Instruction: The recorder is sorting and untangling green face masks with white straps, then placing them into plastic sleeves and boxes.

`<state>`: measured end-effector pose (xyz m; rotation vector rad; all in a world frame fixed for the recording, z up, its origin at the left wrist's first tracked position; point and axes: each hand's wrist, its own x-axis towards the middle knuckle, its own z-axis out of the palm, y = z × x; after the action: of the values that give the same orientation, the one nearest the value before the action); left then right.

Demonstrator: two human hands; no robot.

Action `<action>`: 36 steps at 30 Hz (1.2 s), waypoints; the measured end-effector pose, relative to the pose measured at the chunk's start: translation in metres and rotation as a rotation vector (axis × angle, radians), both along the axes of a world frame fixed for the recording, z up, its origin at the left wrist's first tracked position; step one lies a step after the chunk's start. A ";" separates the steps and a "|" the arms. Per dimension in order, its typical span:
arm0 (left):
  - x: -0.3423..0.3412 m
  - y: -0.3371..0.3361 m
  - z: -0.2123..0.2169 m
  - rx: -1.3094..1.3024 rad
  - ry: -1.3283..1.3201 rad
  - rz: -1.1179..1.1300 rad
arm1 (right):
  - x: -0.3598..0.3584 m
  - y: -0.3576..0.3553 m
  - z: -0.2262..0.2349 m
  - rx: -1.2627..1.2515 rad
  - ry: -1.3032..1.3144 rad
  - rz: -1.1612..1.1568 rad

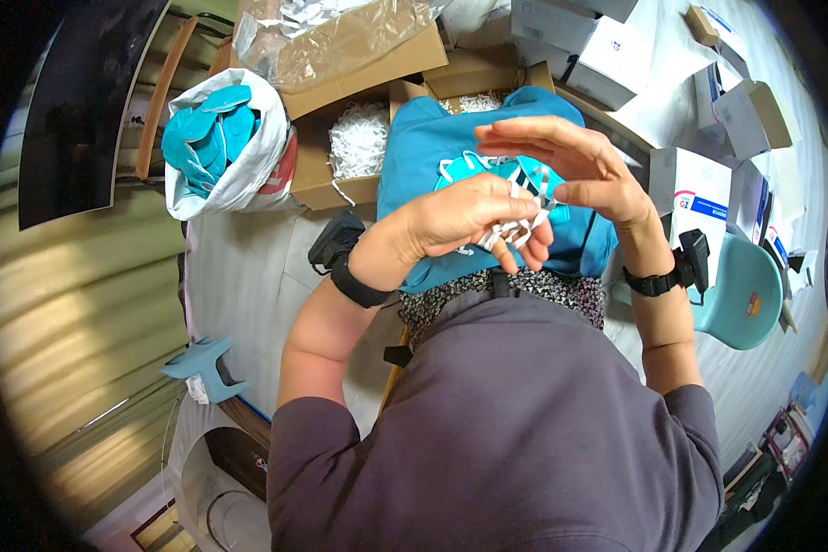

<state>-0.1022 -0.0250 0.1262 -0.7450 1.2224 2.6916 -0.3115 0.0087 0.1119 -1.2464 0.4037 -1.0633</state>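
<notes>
My left hand (465,216) is closed around a bundle of thin white elastic straps (522,232), whose loops stick out between the fingers. Just to its right, my right hand (598,170) is raised with its fingers stretched out and the thumb apart. One strap runs up close to that thumb; whether it touches is unclear. Beneath both hands lie teal cup-shaped pieces (467,166), which look like face masks with white straps, partly covered by the hands. They rest on a blue cloth (414,152) spread over my lap.
A white bag (182,195) full of teal pieces stands at the left. Beside it, a cardboard box (320,196) holds a heap of white straps (359,138). White cartons (607,60) are scattered at the far right, near a teal chair (745,294). A blue-grey stool (202,366) stands lower left.
</notes>
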 end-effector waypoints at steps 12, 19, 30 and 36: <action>0.025 0.023 -0.001 -0.419 -0.124 -0.115 | 0.019 0.034 0.030 -0.195 1.023 0.017; 0.033 0.036 0.044 -0.727 0.093 -0.017 | 0.019 0.059 0.056 0.437 0.490 -0.088; 0.068 0.007 0.062 -0.542 0.061 -0.162 | -0.012 0.053 0.086 0.431 0.599 0.006; 0.051 -0.040 -0.014 -0.418 0.050 0.061 | -0.008 0.003 0.034 0.540 0.689 -0.307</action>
<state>-0.0510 -0.0655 0.1121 -0.7697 1.8343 2.5391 -0.3194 0.0113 0.1459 -1.0409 1.3510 -0.6686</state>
